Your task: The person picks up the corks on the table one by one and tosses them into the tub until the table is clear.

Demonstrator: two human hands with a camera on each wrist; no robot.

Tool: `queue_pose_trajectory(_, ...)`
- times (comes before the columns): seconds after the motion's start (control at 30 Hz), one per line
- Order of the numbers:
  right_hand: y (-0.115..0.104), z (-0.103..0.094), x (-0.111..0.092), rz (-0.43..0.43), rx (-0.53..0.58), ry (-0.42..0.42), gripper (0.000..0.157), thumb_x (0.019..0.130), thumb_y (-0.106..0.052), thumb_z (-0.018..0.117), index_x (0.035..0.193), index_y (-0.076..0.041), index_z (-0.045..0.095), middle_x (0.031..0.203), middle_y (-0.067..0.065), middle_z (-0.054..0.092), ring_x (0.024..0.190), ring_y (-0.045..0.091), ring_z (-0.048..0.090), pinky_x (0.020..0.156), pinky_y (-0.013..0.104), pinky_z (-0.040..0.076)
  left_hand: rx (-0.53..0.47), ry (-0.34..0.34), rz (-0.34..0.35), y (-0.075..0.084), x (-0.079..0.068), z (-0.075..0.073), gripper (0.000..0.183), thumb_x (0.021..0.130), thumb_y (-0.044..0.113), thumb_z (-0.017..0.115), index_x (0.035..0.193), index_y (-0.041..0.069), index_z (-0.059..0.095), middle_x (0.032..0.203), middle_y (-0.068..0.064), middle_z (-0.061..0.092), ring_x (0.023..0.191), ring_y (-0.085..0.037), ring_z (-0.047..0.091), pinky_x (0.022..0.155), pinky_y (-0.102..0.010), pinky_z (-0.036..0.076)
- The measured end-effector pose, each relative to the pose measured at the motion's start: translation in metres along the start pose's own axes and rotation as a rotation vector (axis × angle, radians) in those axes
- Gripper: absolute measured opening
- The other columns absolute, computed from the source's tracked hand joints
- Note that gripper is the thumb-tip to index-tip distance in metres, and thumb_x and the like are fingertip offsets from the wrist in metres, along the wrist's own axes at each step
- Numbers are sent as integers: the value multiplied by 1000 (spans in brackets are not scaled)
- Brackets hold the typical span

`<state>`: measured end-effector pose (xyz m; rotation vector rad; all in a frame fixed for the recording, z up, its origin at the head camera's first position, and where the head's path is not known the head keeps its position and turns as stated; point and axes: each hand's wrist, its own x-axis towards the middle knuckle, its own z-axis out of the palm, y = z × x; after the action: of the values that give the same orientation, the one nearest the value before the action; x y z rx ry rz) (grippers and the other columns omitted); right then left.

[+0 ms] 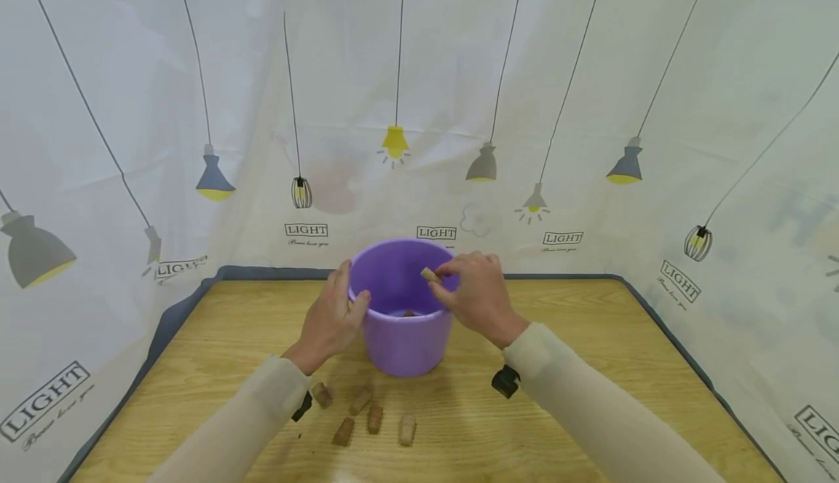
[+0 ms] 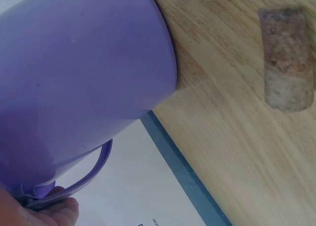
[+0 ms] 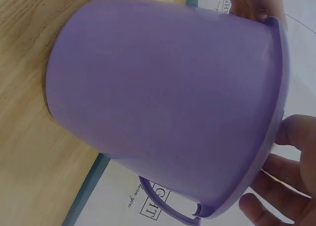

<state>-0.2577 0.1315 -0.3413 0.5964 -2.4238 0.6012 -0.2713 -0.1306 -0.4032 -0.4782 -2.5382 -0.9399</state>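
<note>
A purple plastic bucket (image 1: 406,344) stands upright on the wooden table. My left hand (image 1: 331,315) grips its rim on the left, thumb at the near edge and fingers along the outside. Over the right part of the opening, my right hand (image 1: 481,297) pinches a light brown cork (image 1: 430,275) between thumb and fingertips. Deep in the bucket a small brown piece (image 1: 409,314) just shows above the near rim; the rest of the bottom is hidden. Several corks lie loose in front of the bucket, one cork (image 2: 287,58) large in the left wrist view.
A purple handle (image 2: 101,162) hangs down along the bucket's side. White cloth (image 1: 367,104) printed with lamps encloses the table (image 1: 590,366) at the back and both sides. Dark wrist straps with small black blocks (image 1: 505,381) sit at both cuffs.
</note>
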Motion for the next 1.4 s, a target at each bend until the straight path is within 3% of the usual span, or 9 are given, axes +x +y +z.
queue_pose_trajectory(0.2,-2,0,-3,37,-33,-54,32,88,-34,79,109,-9,80,110,8,76,103,29,65,92,49,43,-3,-6,1,0,0,0,73,102,34,49,160,-3,23,153,-28,41,127,-44,54,100,-62,48)
queue_pose_trajectory(0.9,-4,-4,-12,-17,6,15,33,90,-35,77,107,-7,79,108,8,76,100,27,65,88,46,45,-4,-8,0,-1,0,0,74,103,35,48,160,-3,23,153,-28,41,126,-44,54,99,-61,48)
queue_pose_trajectory(1.4,-9,-11,-27,-63,74,82,31,85,-33,82,103,-7,79,103,7,77,95,27,66,81,43,46,-12,-11,-3,-2,0,0,74,103,35,48,161,-3,21,154,-28,39,128,-44,53,100,-61,47)
